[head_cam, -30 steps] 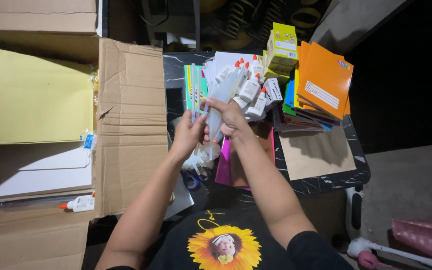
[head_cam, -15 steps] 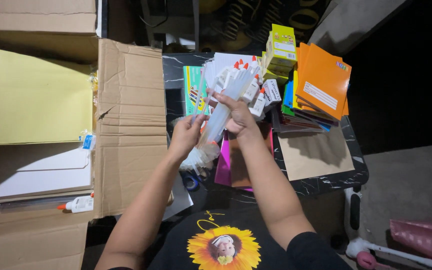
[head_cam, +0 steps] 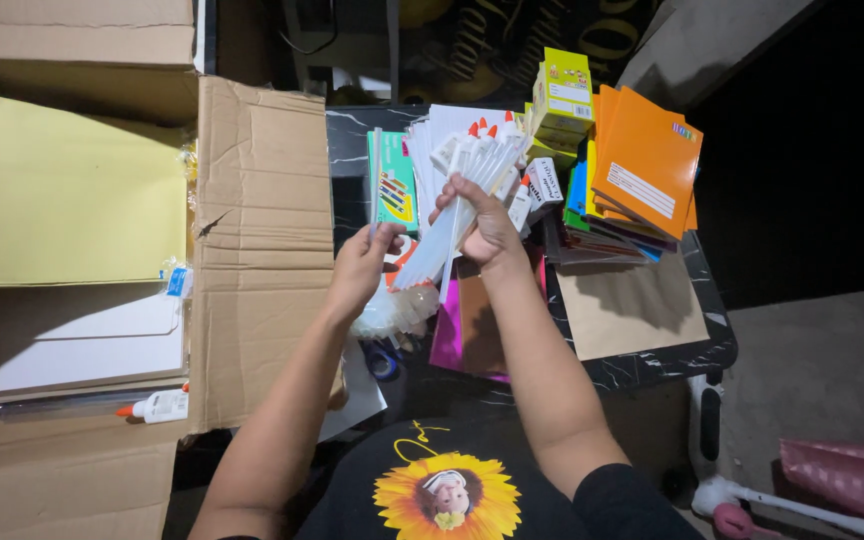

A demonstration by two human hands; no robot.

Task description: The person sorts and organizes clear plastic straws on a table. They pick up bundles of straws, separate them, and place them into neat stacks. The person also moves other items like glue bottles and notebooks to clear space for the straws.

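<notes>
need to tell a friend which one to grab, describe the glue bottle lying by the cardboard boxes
Start at the big open cardboard box on the left. Below its flap, beside the stack of white sheets, lies a small white glue bottle. Its orange cap points left, and it lies alone, apart from the bottles on the table.

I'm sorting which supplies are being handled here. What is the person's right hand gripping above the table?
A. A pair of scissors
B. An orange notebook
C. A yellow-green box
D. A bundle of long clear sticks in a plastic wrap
D: the right hand is closed around a bundle of long clear sticks, while the orange notebooks and the yellow-green box lie untouched on the table.
</notes>
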